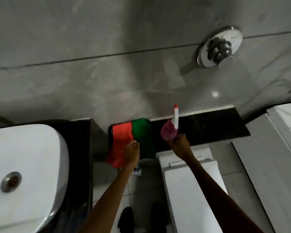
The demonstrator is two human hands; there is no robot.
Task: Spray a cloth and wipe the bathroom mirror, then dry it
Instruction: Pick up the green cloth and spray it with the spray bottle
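An orange cloth [120, 143] and a green cloth [144, 138] hang side by side over the front edge of a black stone ledge [208, 125]. My left hand [132, 153] rests on the orange cloth's right edge, fingers curled onto it. A pink spray bottle [169, 132] with a white trigger head and red nozzle stands on the ledge to the right of the cloths. My right hand [179, 144] grips the bottle's lower body. No mirror is in view.
A white washbasin [23, 165] with a metal drain sits at the left on a black counter. A white toilet [191, 190] stands below the ledge. A chrome flush valve [220, 46] is on the grey tiled wall. A small bottle [137, 171] lies on the floor.
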